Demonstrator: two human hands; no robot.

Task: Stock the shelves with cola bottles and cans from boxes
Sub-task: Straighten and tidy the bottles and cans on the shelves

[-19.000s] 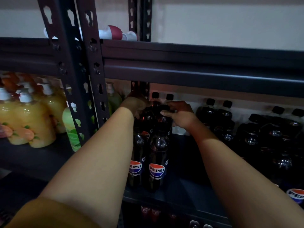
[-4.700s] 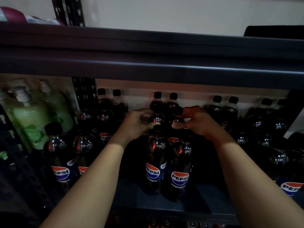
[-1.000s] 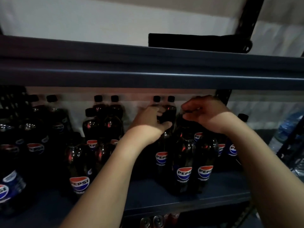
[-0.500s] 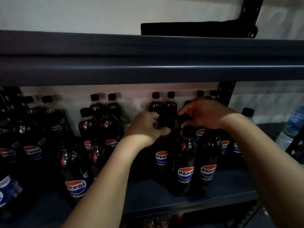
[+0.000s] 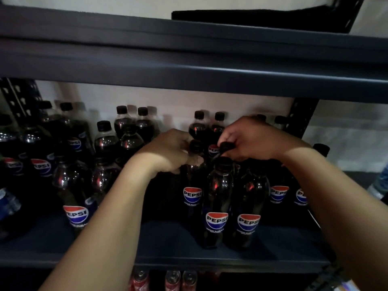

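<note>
Left hand (image 5: 168, 151) wraps a bottle (image 5: 192, 185) neck mid-frame, right hand (image 5: 249, 141) pinches a cap (image 5: 225, 146); its bottle's hidden, cans (image 5: 174, 279) cropped at bottom.

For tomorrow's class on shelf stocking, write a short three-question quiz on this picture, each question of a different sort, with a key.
1. True or false: both hands are at the necks of cola bottles on the middle shelf.
2. What stands on the level below that shelf? A) soap pumps B) cans C) boxes
3. Fill in: the brand on the bottle labels is ____.

Key
1. True. The left hand grips a bottle at the neck; the right hand pinches the cap of another.
2. B. Red cans show at the bottom edge.
3. Pepsi, as on the front bottle.
</note>
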